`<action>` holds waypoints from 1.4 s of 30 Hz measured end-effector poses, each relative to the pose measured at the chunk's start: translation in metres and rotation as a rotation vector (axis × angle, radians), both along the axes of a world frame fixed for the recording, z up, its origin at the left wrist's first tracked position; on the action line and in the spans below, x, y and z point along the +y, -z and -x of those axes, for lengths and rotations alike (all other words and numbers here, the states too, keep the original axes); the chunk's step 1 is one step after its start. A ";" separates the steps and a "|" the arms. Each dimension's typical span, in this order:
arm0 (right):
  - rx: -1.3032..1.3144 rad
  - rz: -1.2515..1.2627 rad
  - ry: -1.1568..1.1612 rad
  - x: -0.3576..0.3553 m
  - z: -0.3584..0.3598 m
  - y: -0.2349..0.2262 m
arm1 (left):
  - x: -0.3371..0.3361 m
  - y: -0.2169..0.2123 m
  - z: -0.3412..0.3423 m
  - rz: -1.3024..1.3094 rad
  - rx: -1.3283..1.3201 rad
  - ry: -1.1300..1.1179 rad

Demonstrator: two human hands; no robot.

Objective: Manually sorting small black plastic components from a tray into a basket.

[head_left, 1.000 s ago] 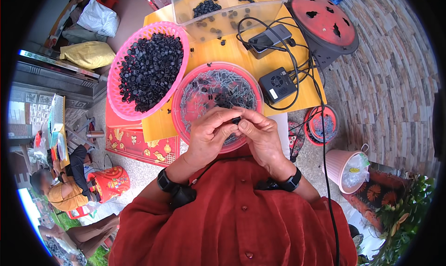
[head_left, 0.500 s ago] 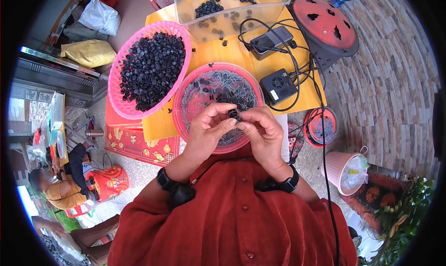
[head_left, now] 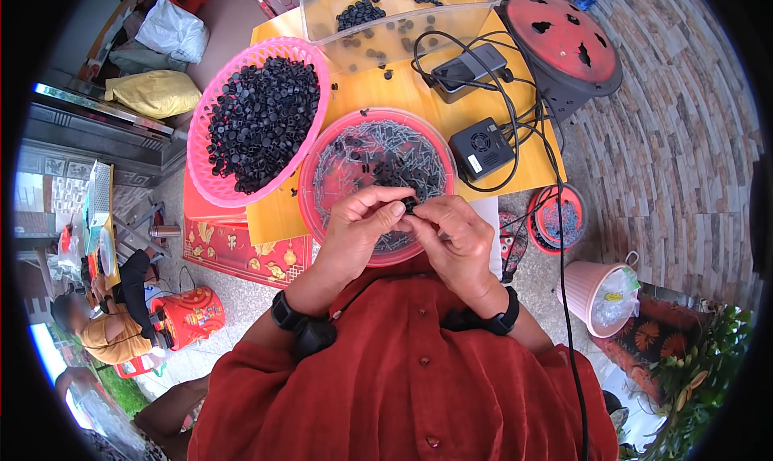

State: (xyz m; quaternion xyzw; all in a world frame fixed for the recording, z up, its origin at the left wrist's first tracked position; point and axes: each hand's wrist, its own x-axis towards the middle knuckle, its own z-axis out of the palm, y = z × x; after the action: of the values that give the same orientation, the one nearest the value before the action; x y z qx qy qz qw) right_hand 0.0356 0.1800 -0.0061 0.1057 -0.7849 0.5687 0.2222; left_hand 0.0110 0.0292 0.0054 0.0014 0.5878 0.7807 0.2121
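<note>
Above a red basin, my left hand pinches a small round black plastic cap between thumb and fingers. My right hand meets it there, its thumb and fingertips closed against the cap. Whatever else lies in the right fingertips is too small or hidden to make out. Inside the basin lie many thin grey screws or nails and a heap of black pieces. Left of the basin, a pink slotted basket is filled with similar black caps.
On the yellow table stand a clear plastic box with black caps, and two black devices with cables. A smaller red basin, a pink bin and a red-topped stool stand rightward. Another person sits far left.
The cap and both hands' fingertips have moved slightly nearer to me. The right fingers have curled further round, and less of the cap shows. At lower left, another person's limbs have shifted.
</note>
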 end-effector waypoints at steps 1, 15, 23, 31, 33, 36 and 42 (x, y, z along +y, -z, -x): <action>0.000 0.001 -0.001 0.000 0.000 0.000 | 0.000 0.002 0.000 -0.068 -0.038 -0.020; -0.018 0.070 0.017 0.000 0.001 0.000 | -0.001 0.013 0.002 -0.244 -0.136 -0.057; -0.046 0.026 0.008 0.002 0.001 -0.004 | -0.003 0.012 0.003 -0.307 -0.193 -0.028; -0.083 0.018 0.004 0.000 0.000 -0.004 | -0.002 0.012 0.002 -0.279 -0.162 -0.018; -0.085 0.039 0.008 0.000 0.000 -0.002 | 0.000 0.010 0.001 -0.268 -0.160 -0.028; -0.084 0.041 0.017 -0.001 -0.001 -0.004 | 0.001 0.009 0.000 -0.240 -0.149 -0.041; -0.137 0.140 -0.074 0.002 0.002 0.002 | -0.002 0.013 -0.001 -0.069 -0.044 -0.007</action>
State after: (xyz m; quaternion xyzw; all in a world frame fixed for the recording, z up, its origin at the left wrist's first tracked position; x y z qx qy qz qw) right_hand 0.0337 0.1818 -0.0079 0.0794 -0.7521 0.6360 0.1537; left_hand 0.0120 0.0269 -0.0071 -0.0104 0.5556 0.8012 0.2220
